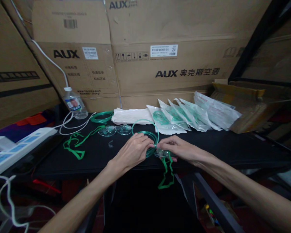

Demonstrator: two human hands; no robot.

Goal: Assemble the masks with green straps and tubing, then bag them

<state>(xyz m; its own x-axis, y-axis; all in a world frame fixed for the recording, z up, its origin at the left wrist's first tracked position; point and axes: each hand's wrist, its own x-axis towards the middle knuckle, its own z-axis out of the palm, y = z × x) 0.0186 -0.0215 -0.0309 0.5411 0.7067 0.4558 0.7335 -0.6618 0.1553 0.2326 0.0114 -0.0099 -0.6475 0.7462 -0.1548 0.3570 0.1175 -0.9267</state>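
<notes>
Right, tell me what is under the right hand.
Part of a clear mask shows under the right hand, on the black table, its green strap hanging over the edge. The hand covers the rest of the mask and where the green tubing meets it.

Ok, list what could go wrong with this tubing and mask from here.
1. The green strap hangs off the table edge below the right hand; it could snag and drag the clear mask down.
2. The tubing coil in the left hand looks springy; it might unwind and tangle.
</notes>
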